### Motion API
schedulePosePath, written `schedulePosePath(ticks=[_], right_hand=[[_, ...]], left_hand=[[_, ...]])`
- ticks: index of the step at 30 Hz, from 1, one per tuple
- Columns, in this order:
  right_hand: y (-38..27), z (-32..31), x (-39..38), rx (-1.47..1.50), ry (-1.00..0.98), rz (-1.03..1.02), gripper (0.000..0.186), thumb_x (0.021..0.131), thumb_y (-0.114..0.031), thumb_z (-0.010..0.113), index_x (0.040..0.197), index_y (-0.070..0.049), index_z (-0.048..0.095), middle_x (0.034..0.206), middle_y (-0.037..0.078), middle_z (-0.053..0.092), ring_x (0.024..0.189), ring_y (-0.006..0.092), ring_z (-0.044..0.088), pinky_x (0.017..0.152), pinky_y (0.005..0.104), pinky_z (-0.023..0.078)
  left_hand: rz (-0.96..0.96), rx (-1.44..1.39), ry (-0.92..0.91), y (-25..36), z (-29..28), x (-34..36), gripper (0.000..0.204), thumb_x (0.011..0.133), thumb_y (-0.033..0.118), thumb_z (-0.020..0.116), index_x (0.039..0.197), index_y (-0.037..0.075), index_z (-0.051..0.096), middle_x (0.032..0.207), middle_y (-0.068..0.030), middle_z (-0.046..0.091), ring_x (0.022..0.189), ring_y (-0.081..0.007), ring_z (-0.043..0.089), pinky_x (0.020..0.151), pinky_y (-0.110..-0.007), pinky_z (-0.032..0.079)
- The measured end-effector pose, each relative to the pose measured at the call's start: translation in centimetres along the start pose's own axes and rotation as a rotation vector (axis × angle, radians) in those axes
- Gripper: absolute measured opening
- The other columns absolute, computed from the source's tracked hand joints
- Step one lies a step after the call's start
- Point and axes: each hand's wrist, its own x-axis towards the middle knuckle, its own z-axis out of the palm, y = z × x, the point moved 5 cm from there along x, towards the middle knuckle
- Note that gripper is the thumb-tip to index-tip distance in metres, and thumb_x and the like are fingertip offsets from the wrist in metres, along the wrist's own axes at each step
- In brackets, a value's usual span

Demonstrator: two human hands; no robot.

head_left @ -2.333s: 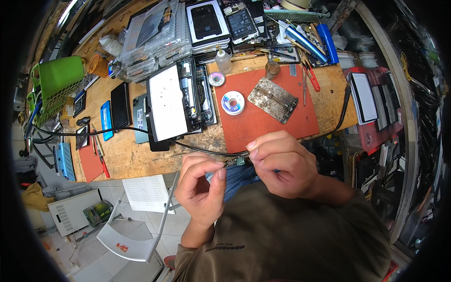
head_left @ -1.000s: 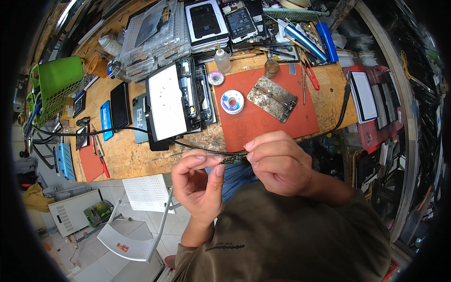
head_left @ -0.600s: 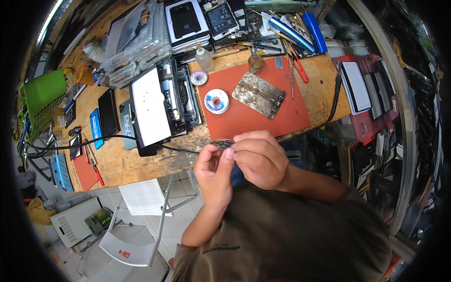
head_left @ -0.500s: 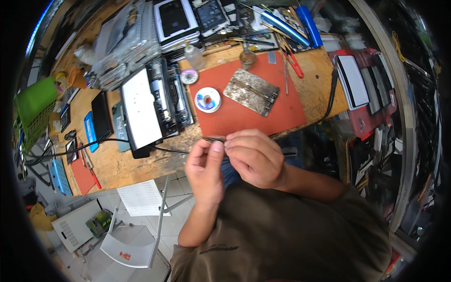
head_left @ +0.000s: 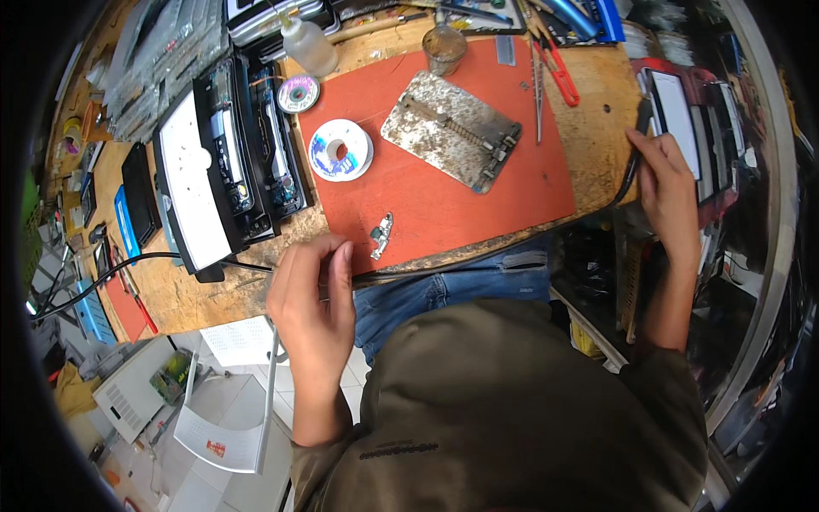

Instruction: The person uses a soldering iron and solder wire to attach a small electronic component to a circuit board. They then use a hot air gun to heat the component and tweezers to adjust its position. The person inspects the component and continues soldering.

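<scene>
Circuit board [head_left: 383,236] on mat [head_left: 465,218]; spool [head_left: 326,154] behind, clamp plate [head_left: 448,136] right.

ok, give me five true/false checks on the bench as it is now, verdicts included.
1. The small circuit board lies on the red mat. True.
2. The left hand is holding that board. False: the left hand is beside the board, apart from it.
3. The right hand is at the black cable by the table's right end. True.
4. The metal plate lies off the mat. False: the metal plate lies on the mat.
5. The larger spool is left of the metal plate. True.
</scene>
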Motion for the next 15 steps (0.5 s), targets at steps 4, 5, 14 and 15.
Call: schedulePosePath(ticks=[4,5,14,15], right_hand=[[-0.4,0.2,-0.1,-0.057,0.205,-0.040,0.026,0.095,0.009,0.072,0.120,0.000,0.073,0.098,0.016,0.061,0.085,0.0322,0.064,0.076,0.0394,0.053],[-0.9,-0.2,-0.3,-0.117,0.302,-0.099,0.023,0.096,0.008,0.072,0.118,0.001,0.073,0.097,0.016,0.061,0.084,0.0316,0.064,0.075,0.0393,0.053],[-11.2,-1.2,-4.5,0.433,0.302,-0.445,0.049,0.103,-0.033,0.079,0.133,0.005,0.072,0.107,0.018,0.071,0.100,0.0340,0.071,0.088,0.0503,0.059],[-12.6,-0.5,-4.2,0.554,0.086,-0.500,0.048,0.100,-0.030,0.082,0.133,0.004,0.072,0.109,0.018,0.072,0.102,0.0345,0.072,0.088,0.0515,0.060]], left_hand=[[0.164,-0.006,0.061,0.9,1.3,-1.3,0.025,0.085,-0.004,0.087,0.108,0.002,0.081,0.102,-0.0110,0.075,0.096,-0.0302,0.069,0.086,-0.040,0.054],[0.190,0.036,0.058,0.9,1.9,-1.5,0.025,0.084,-0.004,0.088,0.108,0.003,0.081,0.102,-0.0105,0.075,0.095,-0.0300,0.069,0.085,-0.040,0.054],[0.202,0.144,0.110,1.1,2.8,-2.1,0.029,0.081,-0.009,0.088,0.108,0.002,0.083,0.096,-0.0096,0.072,0.088,-0.0271,0.067,0.077,-0.038,0.052],[0.217,0.155,0.128,1.3,2.9,-2.2,0.030,0.081,-0.007,0.088,0.108,0.003,0.082,0.095,-0.0083,0.071,0.087,-0.0265,0.066,0.076,-0.038,0.052]])
